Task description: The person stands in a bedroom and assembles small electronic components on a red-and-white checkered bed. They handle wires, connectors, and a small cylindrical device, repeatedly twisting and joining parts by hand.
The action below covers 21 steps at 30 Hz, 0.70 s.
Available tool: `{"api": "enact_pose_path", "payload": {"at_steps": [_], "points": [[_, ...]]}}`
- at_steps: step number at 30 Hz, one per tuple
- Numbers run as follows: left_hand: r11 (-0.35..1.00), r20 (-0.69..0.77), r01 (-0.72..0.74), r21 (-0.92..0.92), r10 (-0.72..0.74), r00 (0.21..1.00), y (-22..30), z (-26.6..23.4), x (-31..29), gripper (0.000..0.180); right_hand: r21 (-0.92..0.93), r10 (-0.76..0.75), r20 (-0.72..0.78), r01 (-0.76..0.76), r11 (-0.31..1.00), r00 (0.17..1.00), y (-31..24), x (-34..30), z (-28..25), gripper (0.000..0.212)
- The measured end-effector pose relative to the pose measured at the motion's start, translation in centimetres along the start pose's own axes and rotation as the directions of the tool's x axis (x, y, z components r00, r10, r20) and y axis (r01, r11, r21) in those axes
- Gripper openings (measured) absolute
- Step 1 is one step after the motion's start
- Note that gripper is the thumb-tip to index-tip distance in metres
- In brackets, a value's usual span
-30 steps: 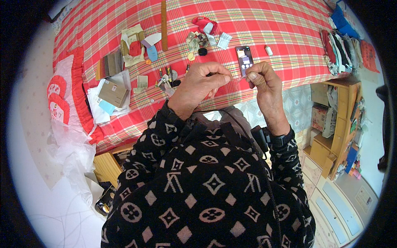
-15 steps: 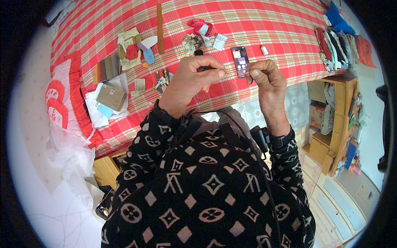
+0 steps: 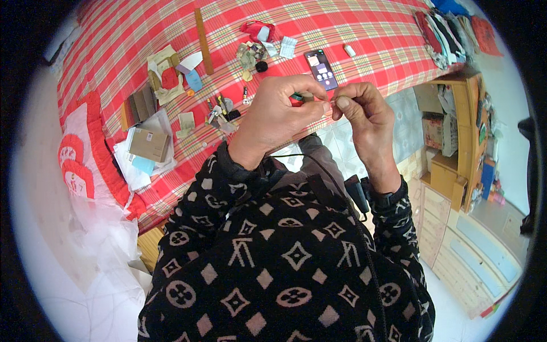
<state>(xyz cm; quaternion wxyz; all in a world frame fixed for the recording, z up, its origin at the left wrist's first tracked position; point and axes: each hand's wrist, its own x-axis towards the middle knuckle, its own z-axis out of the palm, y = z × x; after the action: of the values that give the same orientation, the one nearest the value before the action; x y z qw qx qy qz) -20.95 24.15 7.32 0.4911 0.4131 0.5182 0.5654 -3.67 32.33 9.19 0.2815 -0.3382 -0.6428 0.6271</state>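
Above the near edge of a red checked cloth (image 3: 376, 68), my two hands meet fingertip to fingertip. My left hand (image 3: 282, 111) is closed in a pinch, and a small green and dark thing (image 3: 296, 99) shows between its fingers; its kind is hidden. Thumb and forefinger of my right hand (image 3: 367, 113) press together right beside the left fingertips. Whatever lies in that pinch is too small to make out. Just beyond the fingers lies a phone (image 3: 321, 69) with a lit screen. A small white bottle-like thing (image 3: 349, 51) rests to the phone's right.
A wooden ruler (image 3: 203, 43), a red bundle (image 3: 257, 31), a black round thing (image 3: 261, 66) and small tools (image 3: 219, 111) are spread on the cloth. Further left lie a brown box (image 3: 149, 143) and papers. Folded clothes (image 3: 441, 40) and wooden shelves (image 3: 468, 142) stand at right.
My hands have come together; a gap stood between their fingertips before. The green part in my left hand shows more now. The view has shifted, so the cloth's things sit further left and mostly higher.
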Motion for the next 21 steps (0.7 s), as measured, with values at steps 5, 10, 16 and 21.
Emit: {"api": "enact_pose_path", "payload": {"at_steps": [5, 10, 16, 21], "points": [[0.994, 0.049, -0.018, 0.109, 0.013, 0.999, 0.1, 1.0, -1.1, 0.008, -0.056, -0.042, -0.040, 0.039, 0.998, 0.998, -0.4, -2.1, 0.5, 0.012], [0.997, -0.007, -0.036, 0.073, 0.036, 0.999, 0.7, 1.5, -2.2, 0.010, 0.021, -0.097, 0.003, 0.097, 0.995, 0.995, -0.8, -2.3, 0.6, 0.018], [1.000, -0.061, -0.012, 0.024, 0.013, 0.998, 1.5, 3.1, -3.5, 0.008, 0.129, -0.133, 0.006, 0.131, 0.983, 0.991, -0.9, -2.6, -1.2, 0.018], [0.991, -0.093, 0.091, -0.094, -0.100, 0.991, 1.4, 5.6, -4.3, 0.007, 0.051, -0.067, 0.010, 0.066, 0.997, 0.998, -0.9, -4.8, -3.2, 0.016]]}}
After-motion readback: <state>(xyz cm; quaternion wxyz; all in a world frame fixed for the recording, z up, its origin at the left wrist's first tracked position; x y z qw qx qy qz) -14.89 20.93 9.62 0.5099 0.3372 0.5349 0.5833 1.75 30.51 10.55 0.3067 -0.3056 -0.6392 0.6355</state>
